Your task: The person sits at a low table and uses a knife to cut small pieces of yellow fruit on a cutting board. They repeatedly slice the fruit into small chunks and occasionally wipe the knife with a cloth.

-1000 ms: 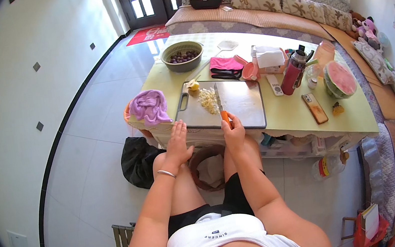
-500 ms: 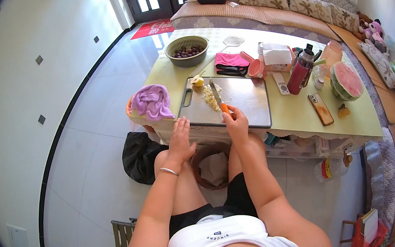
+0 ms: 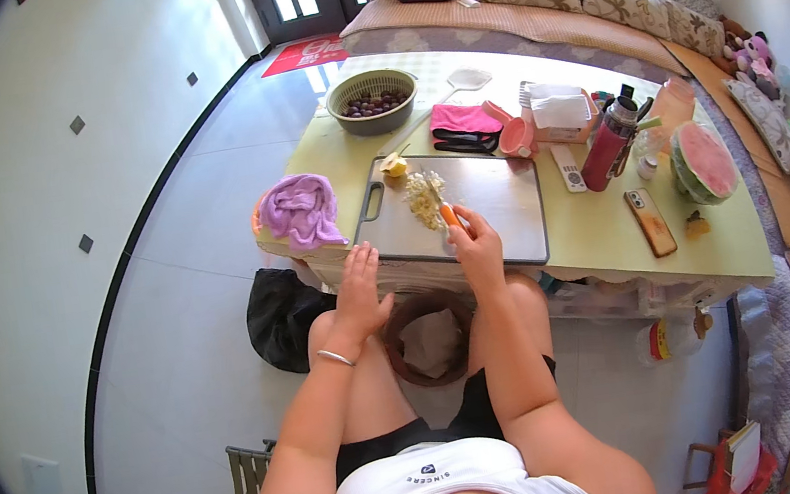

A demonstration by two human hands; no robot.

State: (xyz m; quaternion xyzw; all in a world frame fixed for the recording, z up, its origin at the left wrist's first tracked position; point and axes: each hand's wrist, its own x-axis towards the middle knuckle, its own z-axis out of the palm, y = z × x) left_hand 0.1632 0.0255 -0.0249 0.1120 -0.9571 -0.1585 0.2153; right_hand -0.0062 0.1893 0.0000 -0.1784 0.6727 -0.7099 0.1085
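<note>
My right hand [image 3: 478, 243] grips a knife by its orange handle [image 3: 453, 218]. The knife's blade is hard to make out against a pile of chopped pale pieces [image 3: 423, 205]. Beneath them lies a grey cutting board [image 3: 502, 217] with a dark rim and a handle slot at its left. A yellowish cut piece of food [image 3: 394, 164] rests near the board's far left corner. My left hand [image 3: 358, 291] holds nothing. Its fingers are stretched out at the table's near edge, just left of the board, below a purple cloth [image 3: 300, 212].
A basket of dark round fruit [image 3: 376, 120] stands far left, near a white strainer [image 3: 469, 80] and pink cloth [image 3: 466, 124]. To the right are a remote [image 3: 568, 168], red flask [image 3: 609, 146], phone [image 3: 650, 222] and cut watermelon [image 3: 704, 165]. A bin [image 3: 394, 348] stands between my legs.
The blade showed plainly over the chopped pieces before and is now hardly visible. The pieces look more heaped together. My left hand has stayed nearly in place.
</note>
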